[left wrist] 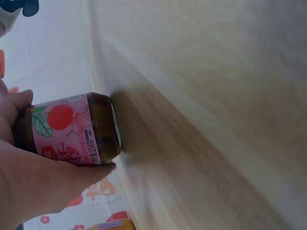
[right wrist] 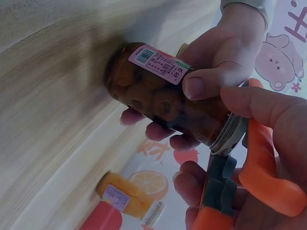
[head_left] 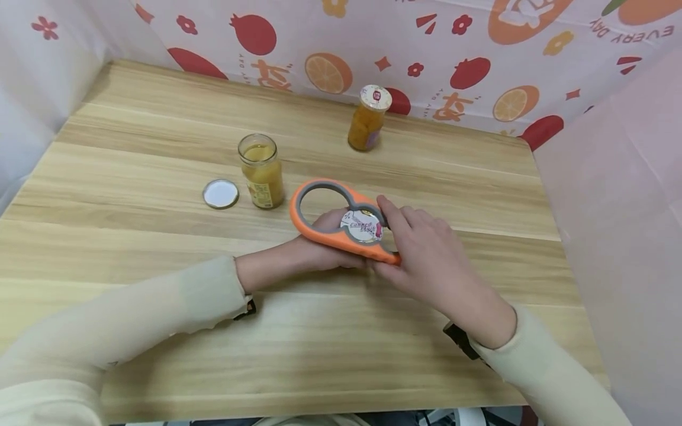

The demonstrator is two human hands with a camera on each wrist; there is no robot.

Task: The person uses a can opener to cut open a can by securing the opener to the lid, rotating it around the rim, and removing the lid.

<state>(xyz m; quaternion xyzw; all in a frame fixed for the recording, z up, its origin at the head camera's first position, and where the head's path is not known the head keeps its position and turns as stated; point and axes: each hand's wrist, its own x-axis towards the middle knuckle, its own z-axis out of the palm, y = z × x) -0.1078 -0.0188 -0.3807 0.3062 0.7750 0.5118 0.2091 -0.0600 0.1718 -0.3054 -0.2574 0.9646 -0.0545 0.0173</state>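
Centre of the head view: the left hand (head_left: 322, 251) curls its fingers round a dark jar (right wrist: 165, 106); the right hand (head_left: 434, 257) grips an orange opener (head_left: 343, 239) around its lid (head_left: 362, 226). Keeping the jar steady and the opener level should prevent slipping.

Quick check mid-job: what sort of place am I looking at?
Probably a staged tabletop workspace, perhaps for kitchen-type chores: a wood-grain table, a fruit-print sheet hung right behind it, and an orange jar opener held near an open fruit jar.
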